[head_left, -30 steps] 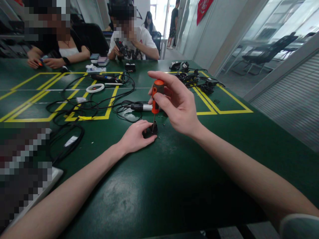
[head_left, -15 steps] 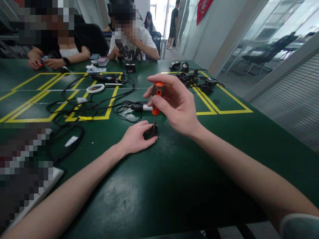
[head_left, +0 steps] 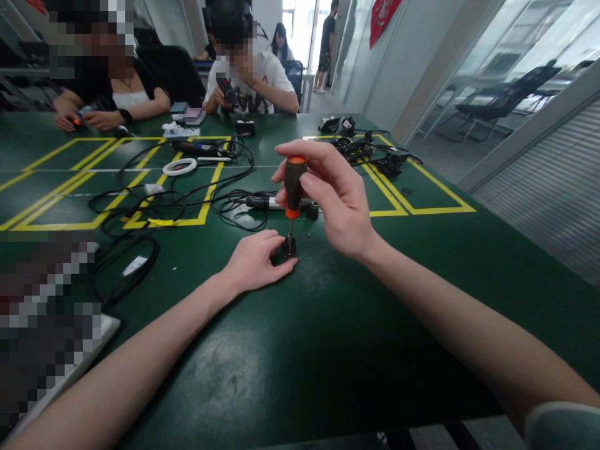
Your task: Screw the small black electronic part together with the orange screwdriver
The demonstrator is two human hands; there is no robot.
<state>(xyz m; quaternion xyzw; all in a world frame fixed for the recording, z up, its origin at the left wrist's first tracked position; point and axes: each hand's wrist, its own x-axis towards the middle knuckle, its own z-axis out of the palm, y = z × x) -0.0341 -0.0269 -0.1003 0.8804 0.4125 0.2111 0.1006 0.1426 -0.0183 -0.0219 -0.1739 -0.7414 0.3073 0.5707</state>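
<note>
My right hand [head_left: 335,194] is closed around the handle of a screwdriver [head_left: 294,187], dark grey with orange ends. The tool stands nearly upright, its thin shaft reaching down into a small black round part [head_left: 289,247] on the table. Low on the tabletop, my left hand [head_left: 257,261] grips that part between thumb and fingers, which hide some of it. Tiny screws [head_left: 307,235] lie just beyond the part. Behind the screwdriver are a short black cylinder [head_left: 312,210] and a black and silver pen-shaped tool [head_left: 265,203] with a coiled cable.
Black cables [head_left: 187,200] spread over the green table [head_left: 290,350] to the left, near a white ring [head_left: 180,167]. A heap of black parts [head_left: 365,150] sits at the far right. Two people sit across the table, one holding a power screwdriver [head_left: 228,94]. A pixelated device lies at left.
The screwdriver's handle has turned, and my right fingers have shifted around it. A black cylinder behind the handle has come into sight. My left hand stays on the black part.
</note>
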